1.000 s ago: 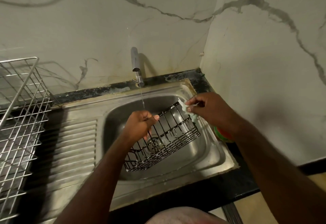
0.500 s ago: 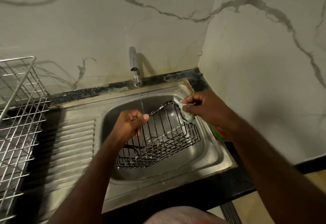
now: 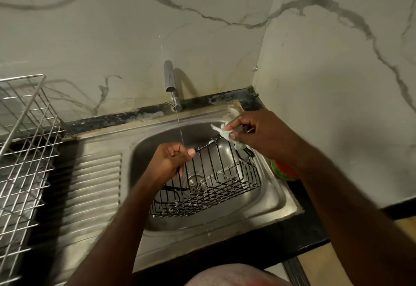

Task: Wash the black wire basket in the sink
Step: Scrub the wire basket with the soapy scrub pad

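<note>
At the far left edge of the counter stands one silver dish rack (image 3: 24, 141), and beside it the ribbed draining board (image 3: 94, 182) runs up to the single steel sink (image 3: 279, 198). One tap (image 3: 172, 83) at the sink's back edge drops a thin stream of water. My left hand (image 3: 171, 162) is curled tight round the top rim wire of the one black basket (image 3: 209, 184), which I hold tilted over the bowl, its lower edge toward the front of the sink. My right hand (image 3: 258, 135) pinches one soapy cloth (image 3: 225, 131) against the basket's far right corner. The basket looks light and stiff, but wet and sudsy, so likely slippery; the thicker rim wire seems the safest hold. A red and green object (image 3: 283, 170) sits at the sink's right edge.
</note>
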